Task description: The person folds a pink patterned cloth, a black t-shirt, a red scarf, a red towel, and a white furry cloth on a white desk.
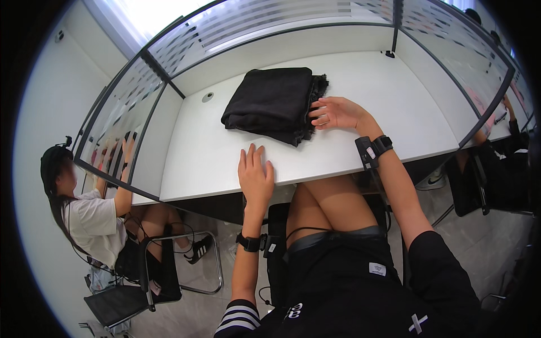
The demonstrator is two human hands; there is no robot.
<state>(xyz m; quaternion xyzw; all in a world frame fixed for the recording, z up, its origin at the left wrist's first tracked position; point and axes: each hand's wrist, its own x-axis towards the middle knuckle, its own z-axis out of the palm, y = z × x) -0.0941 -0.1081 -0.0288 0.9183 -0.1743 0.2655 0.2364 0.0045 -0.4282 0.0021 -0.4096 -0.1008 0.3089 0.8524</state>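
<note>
A folded black cloth (270, 97) with frayed, fringed edges lies on the white desk (203, 164). Its fringe runs down the right side and the lower right corner. My right hand (336, 113) is at that fringed side, fingers spread and pointing left, with fingertips at or just beside the fringe. Whether they touch it I cannot tell. My left hand (256, 173) rests palm down at the front edge of the desk, fingers apart, a short way below the cloth. Neither hand holds anything.
Low partitions with striped glass panels (122, 122) enclose the desk on three sides. A round cable grommet (208, 97) sits at the back left. A small black object (389, 54) lies in the back right corner. Another person (88, 211) sits on the left; someone else is partly visible at right.
</note>
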